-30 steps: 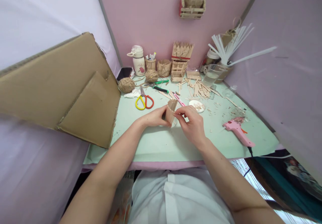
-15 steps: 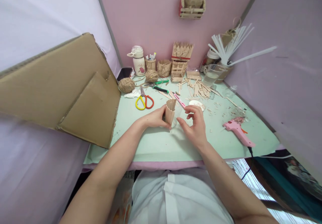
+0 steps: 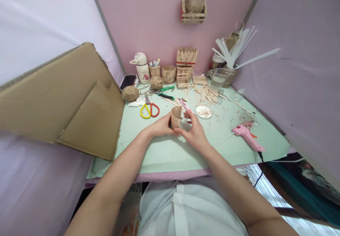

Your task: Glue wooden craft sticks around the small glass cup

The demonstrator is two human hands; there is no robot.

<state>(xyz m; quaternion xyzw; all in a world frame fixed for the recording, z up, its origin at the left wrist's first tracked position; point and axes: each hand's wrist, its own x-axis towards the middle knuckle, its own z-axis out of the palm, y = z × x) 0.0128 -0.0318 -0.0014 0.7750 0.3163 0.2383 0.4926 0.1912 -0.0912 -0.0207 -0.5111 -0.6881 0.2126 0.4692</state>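
Note:
A clear plastic cup, partly covered by a curved wall of light wooden stick pieces, is between my two hands, low over the table. My left hand is wrapped round the wooden side. On the clear side, my right hand holds the cup, its thumb reaching across the front to the wooden pieces. Just behind lies a pink cutter. A white lid with small wood bits is to the right of the cup.
Scissors, pliers and twine balls lie to the left. Wooden sticks are heaped at the back. A pink glue gun rests at the right; a large cardboard piece leans at the left.
My right hand has moved left and closed onto the cup. My left hand still holds the wooden side. The whole view has shifted slightly.

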